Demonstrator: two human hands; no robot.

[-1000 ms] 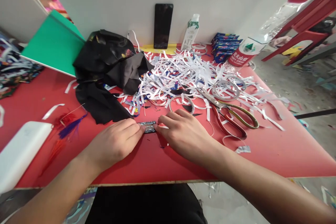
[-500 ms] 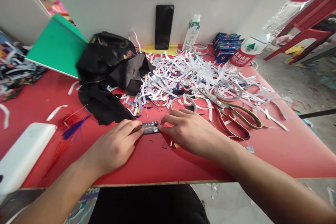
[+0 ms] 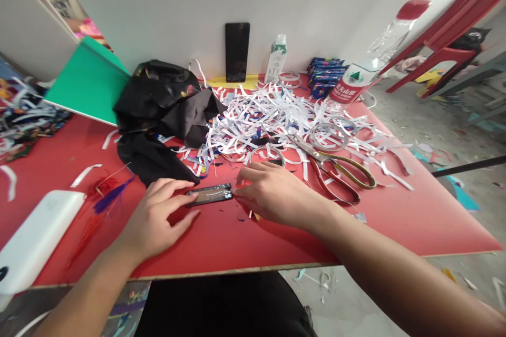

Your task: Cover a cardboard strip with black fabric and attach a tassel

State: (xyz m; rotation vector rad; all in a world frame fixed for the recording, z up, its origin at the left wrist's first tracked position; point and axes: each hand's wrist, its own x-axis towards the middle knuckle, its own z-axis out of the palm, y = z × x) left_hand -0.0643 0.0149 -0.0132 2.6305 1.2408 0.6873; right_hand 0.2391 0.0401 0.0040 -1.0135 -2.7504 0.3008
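Hands working a small dark strip on the red table.

Left hand [image 3: 152, 218] is resting palm down on the red table [image 3: 395, 221], fingers spread and loosely curled, with fingertips touching the left end of the dark strip [image 3: 209, 194]; no closed grasp is showing. Right hand [image 3: 272, 195] is lying flat, fingers extended and close together, with fingertips meeting the strip's right end. Strip is lying flat between both hands, near the front edge. Scissors [image 3: 336, 168] are lying open just right of the right hand, partly on the pile of white paper strips [image 3: 276, 116]. Black cloth [image 3: 162, 110] is sitting behind the left hand. White block [image 3: 35, 237] is lying at far left.
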